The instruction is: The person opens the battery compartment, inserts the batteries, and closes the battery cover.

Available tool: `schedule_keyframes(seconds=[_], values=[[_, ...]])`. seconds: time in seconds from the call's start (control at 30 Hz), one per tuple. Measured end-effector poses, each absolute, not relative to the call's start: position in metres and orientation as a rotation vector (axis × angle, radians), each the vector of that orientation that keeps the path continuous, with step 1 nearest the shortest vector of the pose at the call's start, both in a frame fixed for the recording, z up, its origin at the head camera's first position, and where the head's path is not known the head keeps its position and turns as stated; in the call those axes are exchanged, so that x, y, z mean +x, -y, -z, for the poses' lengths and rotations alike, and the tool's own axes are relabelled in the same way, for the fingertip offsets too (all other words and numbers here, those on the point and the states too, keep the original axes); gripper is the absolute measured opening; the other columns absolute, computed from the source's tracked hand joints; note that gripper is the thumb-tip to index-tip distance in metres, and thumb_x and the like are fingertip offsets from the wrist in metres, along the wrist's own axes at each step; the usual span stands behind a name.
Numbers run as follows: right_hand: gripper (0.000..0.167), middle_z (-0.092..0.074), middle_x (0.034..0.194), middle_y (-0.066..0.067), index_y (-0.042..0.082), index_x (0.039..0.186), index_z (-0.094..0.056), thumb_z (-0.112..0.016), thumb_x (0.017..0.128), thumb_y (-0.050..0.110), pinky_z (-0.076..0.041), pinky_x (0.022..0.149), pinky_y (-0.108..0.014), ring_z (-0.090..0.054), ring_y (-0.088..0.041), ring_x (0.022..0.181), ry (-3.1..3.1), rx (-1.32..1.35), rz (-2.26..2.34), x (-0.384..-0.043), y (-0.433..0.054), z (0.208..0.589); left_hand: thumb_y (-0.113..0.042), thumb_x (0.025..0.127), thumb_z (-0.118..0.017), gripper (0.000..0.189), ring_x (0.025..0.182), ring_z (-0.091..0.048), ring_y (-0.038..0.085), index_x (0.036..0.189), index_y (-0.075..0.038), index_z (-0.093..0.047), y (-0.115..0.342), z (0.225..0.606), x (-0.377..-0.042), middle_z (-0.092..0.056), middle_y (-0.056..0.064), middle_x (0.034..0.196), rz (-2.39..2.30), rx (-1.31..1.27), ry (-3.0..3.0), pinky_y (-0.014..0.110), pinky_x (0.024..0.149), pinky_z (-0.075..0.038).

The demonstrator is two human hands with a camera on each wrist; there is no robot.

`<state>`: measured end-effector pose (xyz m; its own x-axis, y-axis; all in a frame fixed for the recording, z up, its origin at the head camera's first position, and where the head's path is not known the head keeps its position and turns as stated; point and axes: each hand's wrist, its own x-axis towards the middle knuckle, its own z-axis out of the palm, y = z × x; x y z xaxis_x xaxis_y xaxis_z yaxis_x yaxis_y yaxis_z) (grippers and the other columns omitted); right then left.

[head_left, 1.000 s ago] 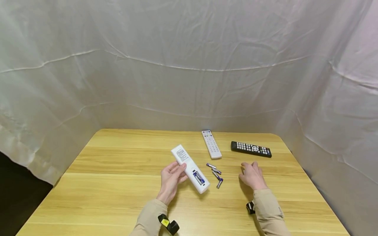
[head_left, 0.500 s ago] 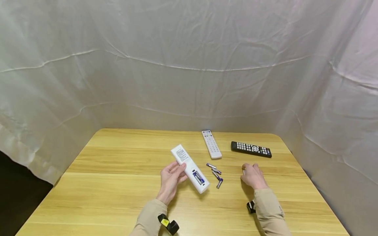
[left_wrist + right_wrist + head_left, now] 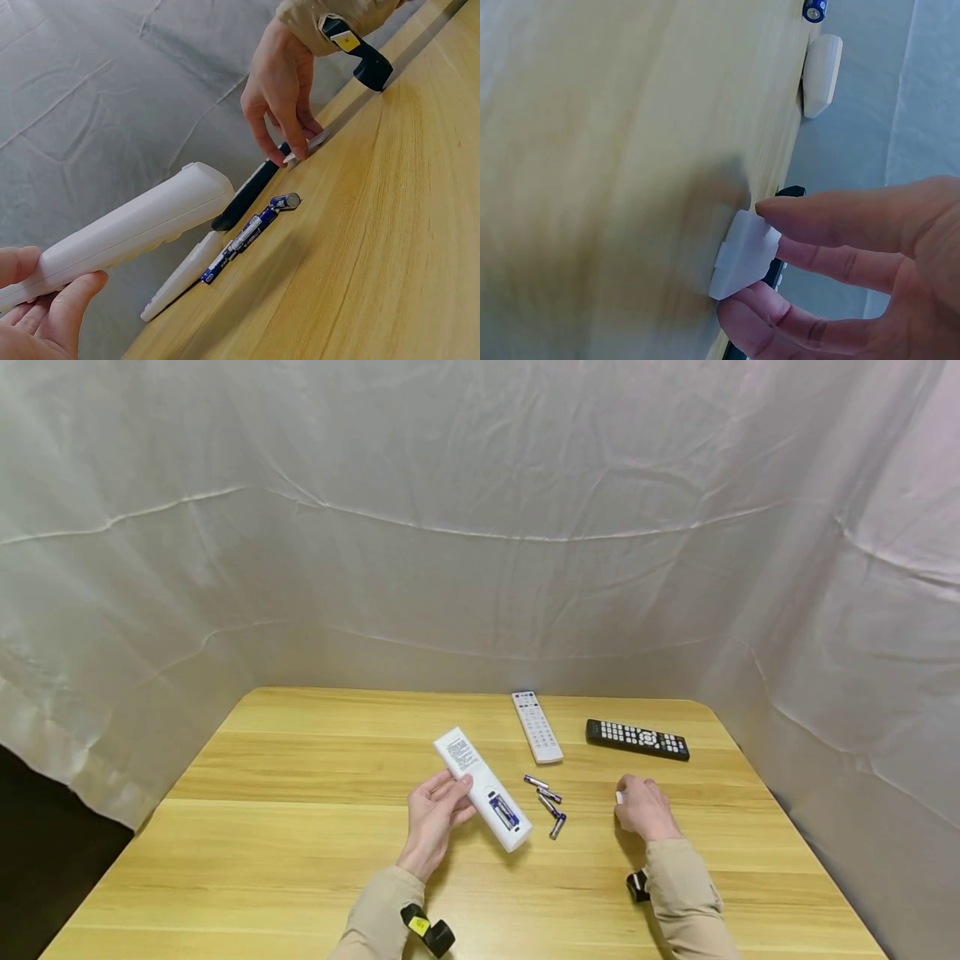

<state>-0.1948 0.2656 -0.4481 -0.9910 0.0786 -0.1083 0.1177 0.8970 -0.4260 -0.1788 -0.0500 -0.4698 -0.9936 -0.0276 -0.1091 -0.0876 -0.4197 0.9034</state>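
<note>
My left hand (image 3: 438,814) grips a white remote control (image 3: 468,758) by its side, back facing up and raised over the table. Its battery compartment (image 3: 503,812) is uncovered, with blue-and-silver batteries inside. Between thumb and fingers, my right hand (image 3: 647,808) pinches a small white battery cover (image 3: 744,255) by its edges, low over the tabletop. In the left wrist view the same cover (image 3: 309,145) sits tilted under the right fingertips. Several loose batteries (image 3: 548,804) lie in a loose line between the two hands.
Another white remote (image 3: 537,728) lies face up behind the batteries. To its right is a black remote (image 3: 637,739), beyond my right hand. The wooden table (image 3: 300,843) ends at a grey curtain (image 3: 480,577) at the back and sides.
My right hand has drawn slightly right, and a white edge of the battery cover now shows at its fingertips. The left hand and its remote have stayed almost still.
</note>
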Motion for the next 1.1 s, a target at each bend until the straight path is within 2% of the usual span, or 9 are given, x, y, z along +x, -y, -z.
schedule_keyframes(seconds=[0.2,0.3,0.57,0.87,1.1], values=[[0.042,-0.061,0.107,-0.031,-0.007,0.122,-0.058,-0.062,0.082,0.002,-0.057,0.079,-0.055,-0.059,-0.040,0.092,-2.980,0.139,0.672,-0.194,-0.266,0.448,-0.006,0.093,-0.069,0.049,0.074,-0.074,0.010,0.134,0.012,-0.051,0.050,0.470,-0.179,-0.078,0.012,0.101,-2.614,-0.169,-1.675,0.022,0.068,-0.065],[0.043,-0.062,0.109,-0.032,-0.007,0.124,-0.057,-0.063,0.083,0.003,-0.058,0.079,-0.056,-0.060,-0.040,0.093,-2.987,0.129,0.685,-0.193,-0.266,0.447,-0.006,0.093,-0.069,0.048,0.074,-0.074,0.010,0.134,0.013,-0.051,0.050,0.470,-0.179,-0.078,0.011,0.100,-2.614,-0.171,-1.679,0.021,0.068,-0.065],[0.042,-0.063,0.110,-0.033,-0.005,0.125,-0.058,-0.065,0.084,0.004,-0.061,0.070,-0.048,-0.063,-0.038,0.089,-3.038,0.105,0.787,-0.190,-0.263,0.447,-0.007,0.094,-0.069,0.049,0.074,-0.074,0.010,0.134,0.014,-0.050,0.050,0.470,-0.179,-0.078,0.010,0.099,-2.614,-0.163,-1.679,0.022,0.069,-0.066],[0.041,-0.067,0.095,-0.023,-0.007,0.124,-0.058,-0.068,0.086,0.005,-0.059,0.061,-0.033,-0.063,-0.024,0.075,-3.083,-0.004,0.948,-0.188,-0.255,0.450,-0.005,0.094,-0.068,0.048,0.074,-0.074,0.010,0.134,0.013,-0.050,0.050,0.470,-0.180,-0.078,0.009,0.098,-2.622,-0.172,-1.666,0.022,0.069,-0.066],[0.039,-0.069,0.093,-0.018,-0.004,0.122,-0.061,-0.070,0.086,0.008,-0.061,0.072,-0.039,-0.064,-0.025,0.082,-3.139,-0.086,0.989,-0.189,-0.248,0.452,-0.006,0.094,-0.069,0.049,0.076,-0.074,0.011,0.134,0.014,-0.049,0.050,0.470,-0.179,-0.078,0.012,0.101,-2.620,-0.163,-1.669,0.024,0.071,-0.066]])
